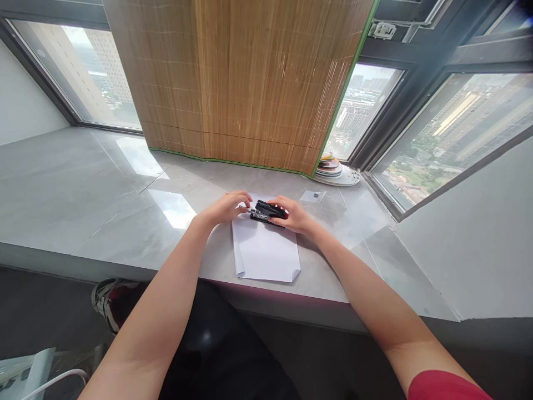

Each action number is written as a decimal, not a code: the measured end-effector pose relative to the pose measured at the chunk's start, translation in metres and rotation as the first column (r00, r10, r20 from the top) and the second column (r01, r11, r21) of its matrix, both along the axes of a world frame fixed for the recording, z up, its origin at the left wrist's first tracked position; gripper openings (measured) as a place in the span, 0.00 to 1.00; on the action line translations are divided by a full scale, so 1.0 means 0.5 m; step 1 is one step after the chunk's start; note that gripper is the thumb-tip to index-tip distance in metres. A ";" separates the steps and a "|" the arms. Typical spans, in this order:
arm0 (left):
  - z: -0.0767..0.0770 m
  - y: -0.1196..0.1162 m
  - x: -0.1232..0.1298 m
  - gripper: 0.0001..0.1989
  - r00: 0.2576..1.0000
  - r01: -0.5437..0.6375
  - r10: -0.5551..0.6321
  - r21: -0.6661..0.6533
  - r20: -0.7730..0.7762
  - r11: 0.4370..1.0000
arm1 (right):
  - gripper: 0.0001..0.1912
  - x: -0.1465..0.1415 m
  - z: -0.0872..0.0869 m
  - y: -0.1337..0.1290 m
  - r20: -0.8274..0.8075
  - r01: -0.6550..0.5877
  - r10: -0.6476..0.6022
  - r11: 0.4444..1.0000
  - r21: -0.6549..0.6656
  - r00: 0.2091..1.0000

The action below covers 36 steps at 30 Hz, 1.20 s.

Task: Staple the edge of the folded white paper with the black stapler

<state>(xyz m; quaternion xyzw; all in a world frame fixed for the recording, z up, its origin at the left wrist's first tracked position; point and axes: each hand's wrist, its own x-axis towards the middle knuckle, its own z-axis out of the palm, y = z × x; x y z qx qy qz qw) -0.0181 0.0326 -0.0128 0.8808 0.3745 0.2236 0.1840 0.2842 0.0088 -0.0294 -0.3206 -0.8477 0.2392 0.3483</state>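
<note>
A black stapler (263, 208) lies over the top end of a stack of white paper (267, 253), its upper arm raised and a silver metal strip showing at the left end. My right hand (296, 215) is closed round the stapler's right end, where a bit of red shows. My left hand (230, 208) has thumb and fingertips drawn together at the silver end; whether they pinch the strip or a small piece at it is too small to tell. The paper's lower corners curl up.
The pale stone sill (120, 222) ends at a front edge just below the paper. A small white piece with dark bits (313, 196) lies right of the stapler. Stacked plates (338, 176) stand at the back right, beside a hanging bamboo blind (250, 83). A shoe (114, 300) shows below left.
</note>
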 end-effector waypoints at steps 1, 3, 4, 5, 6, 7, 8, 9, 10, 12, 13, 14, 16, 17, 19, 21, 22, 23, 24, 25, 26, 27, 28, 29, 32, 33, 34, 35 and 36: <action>0.002 0.000 -0.003 0.07 1.000 -0.008 0.008 0.006 -0.001 1.000 | 0.23 0.000 0.000 0.000 0.002 0.003 -0.003 1.000 -0.006 1.000; 0.008 -0.002 -0.012 0.07 1.000 -0.028 0.028 0.014 -0.006 1.000 | 0.23 0.000 0.000 -0.001 0.005 0.011 -0.010 1.000 -0.020 1.000; 0.011 -0.003 -0.018 0.06 0.999 -0.038 0.039 0.015 -0.005 0.999 | 0.23 -0.001 0.000 -0.002 0.006 0.014 -0.013 1.000 -0.026 1.000; 0.013 -0.004 -0.023 0.06 0.999 -0.047 0.047 0.012 -0.002 0.999 | 0.22 -0.001 0.000 -0.002 0.008 0.016 -0.016 0.999 -0.029 1.000; 0.015 -0.006 -0.029 0.06 0.999 -0.053 0.053 0.004 0.007 0.999 | 0.22 -0.002 0.000 -0.002 0.009 0.017 -0.017 0.999 -0.030 1.000; 0.017 -0.007 -0.034 0.07 0.998 -0.055 0.055 -0.011 0.017 0.998 | 0.21 -0.003 0.000 -0.002 0.011 0.018 -0.018 0.999 -0.031 1.000; 0.018 -0.009 -0.038 0.06 0.998 -0.056 0.057 -0.031 0.030 0.998 | 0.21 -0.003 0.000 -0.002 0.013 0.019 -0.018 0.999 -0.033 1.000; 0.018 -0.010 -0.042 0.07 0.997 -0.057 0.060 -0.055 0.046 0.997 | 0.21 -0.003 0.000 -0.002 0.015 0.019 -0.018 0.999 -0.036 1.000; 0.017 -0.011 -0.045 0.07 0.996 -0.061 0.066 -0.080 0.064 0.995 | 0.20 -0.004 0.000 -0.002 0.016 0.020 -0.019 0.999 -0.039 1.000; 0.015 -0.012 -0.049 0.09 0.992 -0.070 0.083 -0.128 0.100 0.989 | 0.18 -0.003 0.001 -0.003 0.011 0.026 -0.026 0.999 -0.033 1.000; 0.013 -0.012 -0.049 0.10 0.989 -0.068 0.086 -0.148 0.117 0.987 | 0.17 -0.003 0.001 -0.003 0.006 0.030 -0.029 0.999 -0.023 1.000; 0.012 -0.013 -0.048 0.10 0.988 -0.060 0.082 -0.162 0.133 0.985 | 0.16 -0.003 0.001 -0.003 -0.003 0.034 -0.034 0.999 -0.012 0.999; 0.012 -0.015 -0.040 0.10 0.985 -0.026 0.056 -0.179 0.162 0.984 | 0.15 -0.001 0.001 -0.004 -0.026 0.040 -0.040 0.999 0.003 0.999; 0.013 -0.016 -0.033 0.10 0.983 -0.007 0.039 -0.178 0.178 0.984 | 0.15 -0.001 0.002 -0.005 -0.038 0.041 -0.041 0.999 0.002 0.998; 0.016 -0.018 -0.016 0.09 0.975 0.020 0.013 -0.148 0.221 0.989 | 0.16 -0.002 0.004 -0.007 -0.066 0.041 -0.041 0.999 -0.004 0.997; 0.020 -0.020 0.005 0.10 0.966 0.026 -0.002 -0.092 0.259 0.995 | 0.16 -0.004 0.009 -0.011 -0.097 0.044 -0.043 0.999 0.002 0.994; 0.021 -0.021 0.015 0.11 0.963 0.022 -0.004 -0.064 0.269 0.998 | 0.16 -0.007 0.011 -0.014 -0.111 0.049 -0.048 0.999 0.008 0.993; 0.021 -0.021 0.024 0.13 0.962 0.014 -0.002 -0.042 0.273 0.999 | 0.16 -0.010 0.014 -0.017 -0.122 0.059 -0.057 0.998 0.013 0.991; 0.021 -0.021 0.032 0.15 0.963 0.006 0.002 -0.028 0.271 1.000 | 0.16 -0.013 0.016 -0.021 -0.128 0.072 -0.069 0.997 0.019 0.989; 0.021 -0.022 0.039 0.17 0.964 0.001 0.005 -0.022 0.265 1.000 | 0.16 -0.016 0.019 -0.026 -0.132 0.087 -0.083 0.996 0.024 0.988; 0.021 -0.022 0.044 0.19 0.964 -0.003 0.008 -0.020 0.265 1.000 | 0.16 -0.020 0.021 -0.030 -0.135 0.100 -0.095 0.995 0.030 0.986; 0.020 -0.022 0.048 0.20 0.962 -0.007 0.012 -0.020 0.274 1.000 | 0.16 -0.023 0.023 -0.034 -0.141 0.113 -0.107 0.993 0.036 0.984; 0.020 -0.023 0.051 0.20 0.957 -0.011 0.016 -0.020 0.291 1.000 | 0.16 -0.026 0.025 -0.038 -0.151 0.126 -0.118 0.991 0.040 0.981; 0.020 -0.023 0.054 0.20 0.950 -0.014 0.020 -0.020 0.312 1.000 | 0.16 -0.029 0.027 -0.042 -0.164 0.138 -0.129 0.989 0.044 0.978; 0.021 -0.023 0.057 0.17 0.932 -0.031 0.033 -0.010 0.361 0.999 | 0.15 -0.036 0.032 -0.049 -0.191 0.179 -0.166 0.983 0.051 0.967; 0.021 -0.021 0.056 0.16 0.930 -0.040 0.038 -0.003 0.365 0.999 | 0.14 -0.039 0.032 -0.050 -0.191 0.191 -0.177 0.980 0.053 0.965; 0.020 -0.020 0.055 0.16 0.928 -0.058 0.051 0.006 0.369 0.998 | 0.14 -0.043 0.033 -0.050 -0.189 0.202 -0.189 0.978 0.053 0.964; 0.018 -0.017 0.054 0.16 0.924 -0.087 0.074 0.018 0.374 0.996 | 0.14 -0.047 0.032 -0.051 -0.189 0.212 -0.200 0.976 0.048 0.961; 0.015 -0.014 0.051 0.16 0.919 -0.124 0.103 0.031 0.380 0.992 | 0.14 -0.052 0.030 -0.050 -0.189 0.217 -0.206 0.975 0.039 0.960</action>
